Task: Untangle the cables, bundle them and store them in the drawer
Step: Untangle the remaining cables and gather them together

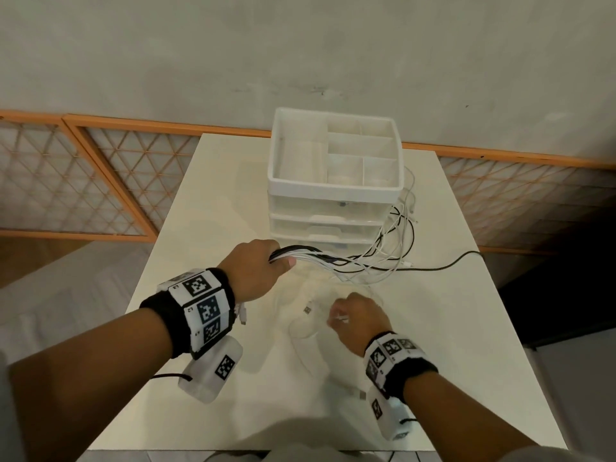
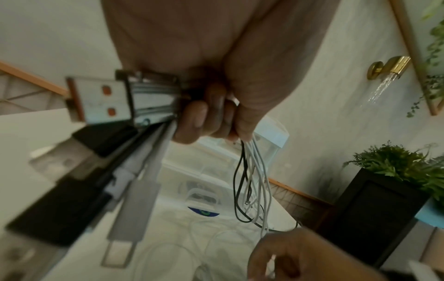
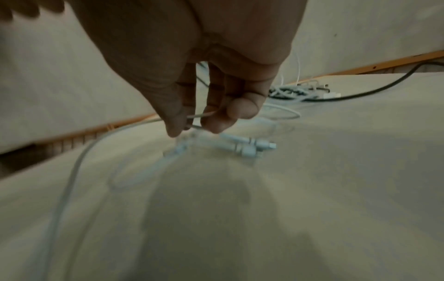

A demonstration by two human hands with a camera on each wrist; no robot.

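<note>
Low in the frame, the right hand (image 1: 358,320) pinched a loose white cable (image 3: 72,171) on the desk (image 1: 433,328), best drawn gently toward the bundle (image 1: 310,255) fisted in the left hand (image 1: 256,271), before the closed drawers (image 1: 323,225) at centre.

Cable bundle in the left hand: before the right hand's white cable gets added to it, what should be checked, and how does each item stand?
1. Left hand grips the cable bundle firmly: ok, fingers curled round it.
2. USB plugs lined up at one end: ok, they stick out together behind the fist.
3. Right hand has the white cable: ok, pinched between thumb and fingers.
4. Loose ends free of tangle: not ok, strands still cross in a heap beside the drawer unit.
5. Black cable gathered: not ok, it trails off the table edge.
6. A drawer open to receive: not ok, the visible drawer fronts look shut.
</note>
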